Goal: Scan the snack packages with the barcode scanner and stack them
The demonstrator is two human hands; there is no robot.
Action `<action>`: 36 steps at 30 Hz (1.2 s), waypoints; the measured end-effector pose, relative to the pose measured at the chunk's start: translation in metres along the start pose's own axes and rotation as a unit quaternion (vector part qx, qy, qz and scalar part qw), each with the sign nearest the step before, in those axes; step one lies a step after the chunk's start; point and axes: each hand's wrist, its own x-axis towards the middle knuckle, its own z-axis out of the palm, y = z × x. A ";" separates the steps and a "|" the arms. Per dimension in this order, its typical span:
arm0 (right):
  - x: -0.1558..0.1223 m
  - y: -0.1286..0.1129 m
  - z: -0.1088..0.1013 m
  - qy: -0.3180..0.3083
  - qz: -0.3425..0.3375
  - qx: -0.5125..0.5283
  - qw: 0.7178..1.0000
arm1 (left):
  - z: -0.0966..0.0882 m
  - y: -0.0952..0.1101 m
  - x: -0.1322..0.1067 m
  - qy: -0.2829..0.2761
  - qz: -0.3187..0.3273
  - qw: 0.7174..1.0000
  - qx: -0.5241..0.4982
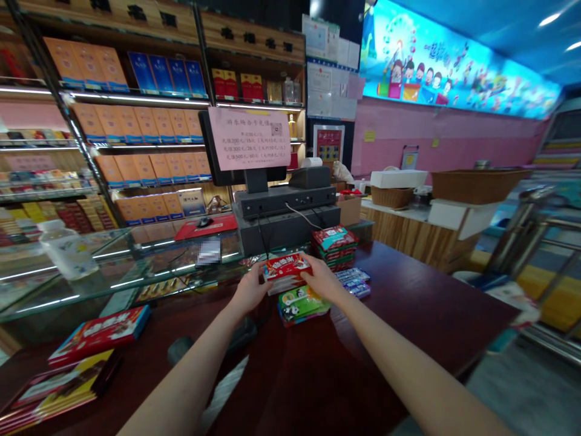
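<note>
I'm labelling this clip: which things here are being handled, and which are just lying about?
In hand: red packet, held by left hand and right hand; green packet just below it.
Lying about: packet stack, blue packs, red boxes, till screen, plastic jar.

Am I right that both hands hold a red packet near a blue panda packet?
Not quite: in the head view the panda packet is green, not blue; the left hand and right hand do hold the red packet near it.

My left hand (252,290) and right hand (324,280) cover both ends of the red packet (287,267), the green pack (302,304) lies partly under my right wrist, and the pink notice (249,138) has print too small to read.
</note>
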 end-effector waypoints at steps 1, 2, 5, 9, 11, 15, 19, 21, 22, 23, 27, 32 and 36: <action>-0.001 -0.004 0.001 0.002 0.009 0.007 1.000 | -0.001 -0.001 -0.002 0.001 0.001 1.000 -0.011; -0.003 -0.008 0.001 0.003 0.022 0.012 1.000 | -0.003 -0.001 -0.003 0.002 0.002 1.000 -0.022; -0.008 -0.023 0.002 0.001 0.057 0.024 0.998 | -0.010 -0.006 -0.010 0.009 0.002 0.999 -0.054; -0.013 -0.042 0.008 -0.007 0.068 0.073 0.995 | -0.027 -0.013 -0.021 0.015 -0.001 0.996 -0.091; -0.014 -0.049 0.015 -0.010 0.067 0.101 0.993 | -0.037 -0.018 -0.028 0.014 -0.001 0.994 -0.108; -0.015 -0.061 0.034 -0.004 0.043 0.144 0.989 | -0.057 -0.032 -0.039 0.026 -0.006 0.991 -0.129; -0.015 -0.076 0.052 0.006 0.015 0.187 0.982 | -0.074 -0.050 -0.048 0.051 -0.023 0.989 -0.133; -0.015 -0.084 0.060 0.008 0.003 0.208 0.978 | -0.082 -0.060 -0.053 0.062 -0.030 0.988 -0.138; -0.015 -0.089 0.064 0.009 -0.002 0.214 0.977 | -0.086 -0.065 -0.056 0.067 -0.033 0.987 -0.141; -0.016 -0.093 0.067 0.010 -0.006 0.217 0.976 | -0.089 -0.069 -0.059 0.073 -0.037 0.986 -0.144; -0.017 -0.109 0.082 0.010 -0.009 0.231 0.973 | -0.102 -0.087 -0.071 0.095 -0.050 0.983 -0.152; -0.019 -0.124 0.102 -0.016 -0.022 0.305 0.952 | -0.116 -0.106 -0.085 0.122 -0.067 0.972 -0.187; -0.022 -0.132 0.115 -0.025 -0.012 0.348 0.937 | -0.123 -0.115 -0.095 0.145 -0.062 0.964 -0.212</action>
